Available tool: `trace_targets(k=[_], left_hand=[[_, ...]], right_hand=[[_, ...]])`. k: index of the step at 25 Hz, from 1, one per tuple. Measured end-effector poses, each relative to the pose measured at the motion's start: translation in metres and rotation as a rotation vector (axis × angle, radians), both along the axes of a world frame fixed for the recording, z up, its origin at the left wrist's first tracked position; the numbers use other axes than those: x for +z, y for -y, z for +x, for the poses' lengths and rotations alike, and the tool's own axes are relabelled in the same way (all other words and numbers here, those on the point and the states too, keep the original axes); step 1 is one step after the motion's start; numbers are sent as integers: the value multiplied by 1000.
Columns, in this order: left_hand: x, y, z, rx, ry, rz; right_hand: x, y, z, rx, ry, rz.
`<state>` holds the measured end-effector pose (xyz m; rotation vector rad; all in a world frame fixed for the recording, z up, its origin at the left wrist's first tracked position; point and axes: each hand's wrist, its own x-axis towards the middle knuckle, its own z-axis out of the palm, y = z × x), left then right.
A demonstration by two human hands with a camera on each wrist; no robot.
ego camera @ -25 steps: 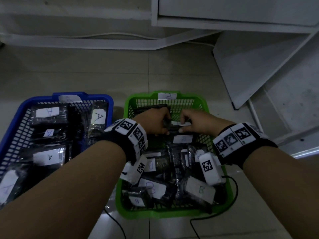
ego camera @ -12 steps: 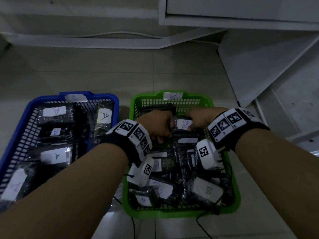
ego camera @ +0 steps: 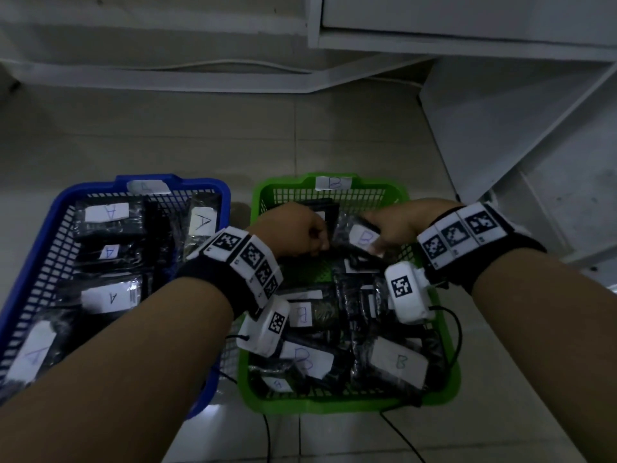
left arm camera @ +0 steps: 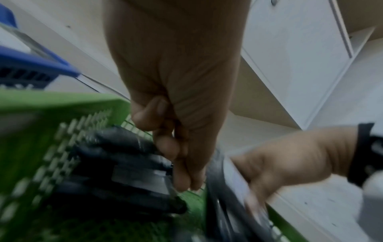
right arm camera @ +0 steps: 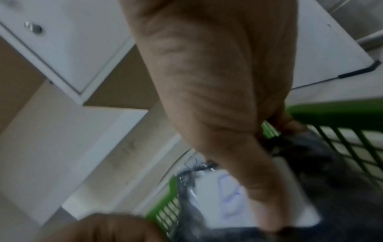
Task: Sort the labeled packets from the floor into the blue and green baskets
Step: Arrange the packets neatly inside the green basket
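Note:
The green basket [ego camera: 334, 404], tagged B, holds several dark packets with B labels. The blue basket [ego camera: 150, 180] on its left holds several labelled A. Both hands are inside the far end of the green basket. My right hand [ego camera: 380, 242] pinches a dark packet with a white B label [ego camera: 362, 237], thumb on the label; the right wrist view shows that label [right arm camera: 217, 196] under the thumb. My left hand [ego camera: 319, 243] is curled at the edge of another dark packet [left arm camera: 124, 163] leaning on the basket's far wall. No packet lies on the floor in view.
White cabinet parts and a leaning white panel [ego camera: 500, 135] stand behind and to the right of the baskets. Bare tiled floor [ego camera: 200, 138] lies beyond them. Black cables [ego camera: 457, 329] trail from the wrist cameras over the green basket's near edge.
The two hands, together on one packet a second ago, have parted. The right hand drew the B packet to the right while the left stayed by the far wall.

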<state>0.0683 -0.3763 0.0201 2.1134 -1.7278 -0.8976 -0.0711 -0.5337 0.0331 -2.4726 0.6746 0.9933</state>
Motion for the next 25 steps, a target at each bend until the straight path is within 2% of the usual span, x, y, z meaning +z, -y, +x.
trace_targets(k=[2,3,6,7,9,13,18,25], left_hand=[[3,-6,5,63,-29,-83],[3,-10,10,91,11,-125],[-3,-14,24,114,349,-142],[-5,-15,27,88,475,-79],[-6,-17,29,51,587,47],[-7,-17,29,49,595,178],[-5,-17,25,26,591,218],[-5,-22,22,-54,562,226]], right_hand=[[-13,-8,3,66,-69,-84],[-18,-10,4,56,-64,-93],[-22,-9,5,-37,-63,34],[-22,-8,4,-57,-66,87],[-20,-8,4,-27,-82,116],[-16,-20,10,55,-136,32],[-14,-25,25,-88,258,20],[-36,-29,23,-225,328,177]])
